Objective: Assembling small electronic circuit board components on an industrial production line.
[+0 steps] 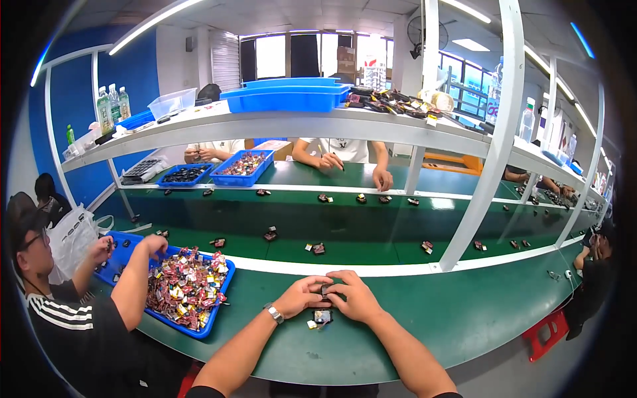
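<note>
My left hand (pixel 302 297) and my right hand (pixel 353 297) meet over the green bench (pixel 279 345). Between their fingertips they pinch a small dark part (pixel 325 290), mostly covered by the fingers; its exact kind cannot be made out. Just below, close to both thumbs, a small black electronic piece (pixel 323 317) lies on the bench with a shiny face and a white and yellow tab. A metal-band watch sits on my left wrist.
At left, a co-worker (pixel 79 298) reaches over a blue tray (pixel 229 278) heaped with small reddish parts. Beyond a white rail, several small parts sit on the green conveyor belt (pixel 358 249). White posts (pixel 488 139) and a shelf (pixel 279 123) stand ahead. A red stool (pixel 548 335) is at right.
</note>
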Motion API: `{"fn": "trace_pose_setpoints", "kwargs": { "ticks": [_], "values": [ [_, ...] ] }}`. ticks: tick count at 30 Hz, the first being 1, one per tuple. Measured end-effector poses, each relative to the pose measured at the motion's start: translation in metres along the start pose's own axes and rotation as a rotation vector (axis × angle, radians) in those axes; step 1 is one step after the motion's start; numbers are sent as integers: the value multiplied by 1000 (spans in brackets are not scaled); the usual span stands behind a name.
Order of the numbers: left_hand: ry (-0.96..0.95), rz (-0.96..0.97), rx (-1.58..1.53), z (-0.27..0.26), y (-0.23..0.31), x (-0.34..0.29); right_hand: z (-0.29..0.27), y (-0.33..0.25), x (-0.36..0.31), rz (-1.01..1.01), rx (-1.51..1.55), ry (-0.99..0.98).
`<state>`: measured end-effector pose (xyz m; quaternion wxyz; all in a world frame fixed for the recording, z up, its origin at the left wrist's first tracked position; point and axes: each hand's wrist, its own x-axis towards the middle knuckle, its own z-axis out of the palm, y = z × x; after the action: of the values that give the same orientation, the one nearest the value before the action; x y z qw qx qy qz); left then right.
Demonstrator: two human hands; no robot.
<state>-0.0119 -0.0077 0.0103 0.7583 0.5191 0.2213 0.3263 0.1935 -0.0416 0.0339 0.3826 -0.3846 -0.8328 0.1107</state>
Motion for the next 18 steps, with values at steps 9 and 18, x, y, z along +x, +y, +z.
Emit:
{"fn": "trace_pose_setpoints", "kwargs": {
  "ticks": [9, 18],
  "values": [
    [-4, 30, 72, 0, 0, -1, 1, -1, 0, 23, 69, 4],
    [29, 40, 19, -1, -4, 0, 6, -4, -3, 69, 78, 40]
  ]
}}
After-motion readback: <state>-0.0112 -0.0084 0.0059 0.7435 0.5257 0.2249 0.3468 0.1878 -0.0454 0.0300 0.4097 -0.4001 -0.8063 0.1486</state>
